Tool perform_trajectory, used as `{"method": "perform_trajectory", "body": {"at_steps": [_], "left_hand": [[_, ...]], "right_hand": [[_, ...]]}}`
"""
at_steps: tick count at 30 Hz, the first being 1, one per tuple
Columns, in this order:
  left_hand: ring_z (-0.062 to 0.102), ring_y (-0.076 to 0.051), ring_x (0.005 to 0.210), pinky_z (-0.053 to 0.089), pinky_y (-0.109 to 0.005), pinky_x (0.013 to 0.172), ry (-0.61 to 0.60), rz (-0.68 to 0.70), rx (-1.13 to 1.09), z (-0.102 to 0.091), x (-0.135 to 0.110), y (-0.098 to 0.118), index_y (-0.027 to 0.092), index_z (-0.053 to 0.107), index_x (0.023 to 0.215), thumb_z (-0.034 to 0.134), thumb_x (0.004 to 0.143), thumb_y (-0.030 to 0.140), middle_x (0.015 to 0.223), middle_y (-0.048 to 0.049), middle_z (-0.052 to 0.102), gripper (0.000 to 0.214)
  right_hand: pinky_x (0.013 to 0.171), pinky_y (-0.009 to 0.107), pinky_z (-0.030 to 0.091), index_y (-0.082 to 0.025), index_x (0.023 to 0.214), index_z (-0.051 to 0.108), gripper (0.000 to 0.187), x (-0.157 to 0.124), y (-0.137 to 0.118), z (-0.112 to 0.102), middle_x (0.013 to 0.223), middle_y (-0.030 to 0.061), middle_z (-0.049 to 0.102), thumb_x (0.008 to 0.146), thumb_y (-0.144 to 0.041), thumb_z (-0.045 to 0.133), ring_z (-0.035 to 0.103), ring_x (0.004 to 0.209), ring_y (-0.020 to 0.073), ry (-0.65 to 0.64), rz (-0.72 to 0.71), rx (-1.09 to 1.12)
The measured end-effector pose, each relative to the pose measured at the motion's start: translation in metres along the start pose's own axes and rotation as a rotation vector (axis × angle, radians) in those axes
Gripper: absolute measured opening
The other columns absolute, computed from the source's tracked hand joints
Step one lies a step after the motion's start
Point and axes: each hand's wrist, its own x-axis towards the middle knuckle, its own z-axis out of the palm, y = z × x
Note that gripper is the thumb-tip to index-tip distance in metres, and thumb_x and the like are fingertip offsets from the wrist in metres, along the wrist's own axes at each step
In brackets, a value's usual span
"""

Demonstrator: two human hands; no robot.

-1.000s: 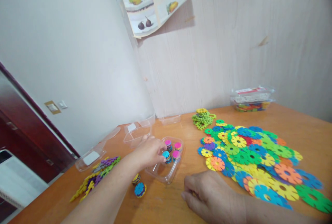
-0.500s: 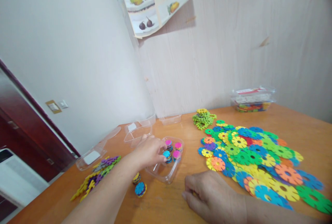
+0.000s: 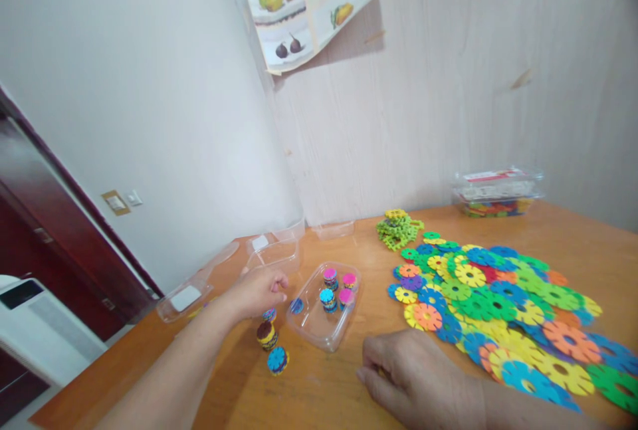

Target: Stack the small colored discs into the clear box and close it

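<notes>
My left hand [image 3: 264,292] is over the table, left of the clear plastic tray [image 3: 326,343]. Its fingers are loosely bent and apart, with nothing visible between them. Just below it is a small stack of toy discs [image 3: 270,315], partly hidden. Nearer me stand a brown-topped stack [image 3: 267,333] and a blue-topped stack [image 3: 277,359]. Inside the tray are a blue-topped stack [image 3: 327,299] and several pink-topped ones [image 3: 346,298]. A blue disc [image 3: 296,306] shows at its left edge. My right hand [image 3: 409,373] rests curled on the table; a yellowish bit shows between its fingers.
Flat slotted flower discs [image 3: 498,310] spread widely on the right. A green latticed pile [image 3: 399,232] sits behind them. A lidded clear box [image 3: 498,192] stands at the back right. Clear containers and lids [image 3: 274,254] line the wall edge at the left.
My left hand has let go of the blue-topped stack in the tray and moved left, out of the tray. The right hand stays in place. The view has shifted slightly.
</notes>
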Motion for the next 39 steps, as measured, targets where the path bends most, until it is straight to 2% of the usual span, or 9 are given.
{"method": "perform_trajectory", "body": {"at_steps": [5,12,18,22,25,27,32,39], "left_hand": [[0.058,-0.017,0.075,0.036,-0.026,0.072,-0.047,0.095,0.060,0.009,0.005,0.006,0.025,0.070,0.089,0.067,0.068,0.043,0.076,0.0024,0.066,0.028],[0.056,-0.016,0.073,0.035,-0.025,0.071,-0.085,0.170,0.074,0.015,0.012,0.012,0.025,0.071,0.078,0.067,0.069,0.040,0.069,0.0026,0.063,0.018],[0.057,-0.014,0.070,0.034,-0.023,0.064,-0.050,0.125,0.047,0.007,0.007,0.005,0.027,0.072,0.090,0.065,0.070,0.036,0.073,0.0035,0.066,0.023],[0.059,-0.015,0.074,0.034,-0.023,0.062,0.053,0.067,0.040,-0.008,0.003,0.003,0.026,0.071,0.099,0.060,0.075,0.034,0.081,0.0016,0.068,0.027],[0.059,-0.016,0.077,0.035,-0.024,0.064,0.139,0.106,0.041,-0.015,0.001,0.012,0.026,0.069,0.103,0.057,0.079,0.036,0.085,0.0005,0.068,0.029],[0.058,-0.016,0.078,0.036,-0.024,0.066,0.155,0.166,0.035,-0.015,0.001,0.023,0.027,0.069,0.104,0.057,0.080,0.036,0.086,0.0005,0.068,0.029],[0.058,-0.017,0.082,0.037,-0.025,0.070,0.113,0.288,0.018,-0.002,0.005,0.050,0.030,0.070,0.100,0.062,0.077,0.035,0.081,0.0007,0.067,0.025],[0.057,-0.021,0.081,0.036,-0.030,0.076,0.056,0.287,0.070,0.003,0.011,0.072,0.028,0.072,0.088,0.066,0.073,0.037,0.077,-0.0005,0.068,0.019]], "right_hand": [[0.051,0.023,0.027,-0.023,0.072,0.057,0.021,0.000,0.001,0.001,0.072,-0.0025,0.069,0.088,-0.033,0.048,0.060,0.061,0.0109,-0.001,0.012,0.008],[0.052,0.023,0.028,-0.023,0.072,0.057,0.019,-0.001,0.003,0.003,0.071,-0.0024,0.069,0.087,-0.032,0.049,0.059,0.060,0.0110,0.002,0.008,0.005],[0.052,0.022,0.029,-0.023,0.074,0.058,0.020,-0.001,0.002,0.001,0.073,-0.0017,0.070,0.087,-0.033,0.049,0.060,0.061,0.0116,-0.006,0.016,0.008],[0.052,0.022,0.029,-0.023,0.072,0.057,0.020,-0.001,0.001,0.000,0.072,-0.0018,0.070,0.088,-0.033,0.049,0.060,0.061,0.0116,-0.003,0.005,0.006],[0.052,0.022,0.028,-0.022,0.072,0.057,0.020,-0.002,0.001,0.001,0.072,-0.0017,0.070,0.088,-0.033,0.049,0.060,0.061,0.0115,-0.003,0.001,0.000],[0.052,0.022,0.028,-0.022,0.073,0.057,0.020,-0.001,0.001,0.001,0.073,-0.0017,0.070,0.088,-0.032,0.049,0.060,0.062,0.0115,-0.004,-0.002,-0.001],[0.052,0.023,0.027,-0.022,0.073,0.058,0.021,-0.001,0.001,0.002,0.073,-0.0012,0.070,0.088,-0.033,0.049,0.060,0.061,0.0117,0.002,0.005,-0.014],[0.051,0.024,0.027,-0.022,0.073,0.058,0.020,-0.002,-0.001,0.001,0.072,-0.0010,0.070,0.088,-0.032,0.049,0.059,0.059,0.0119,0.006,0.013,-0.025]]}}
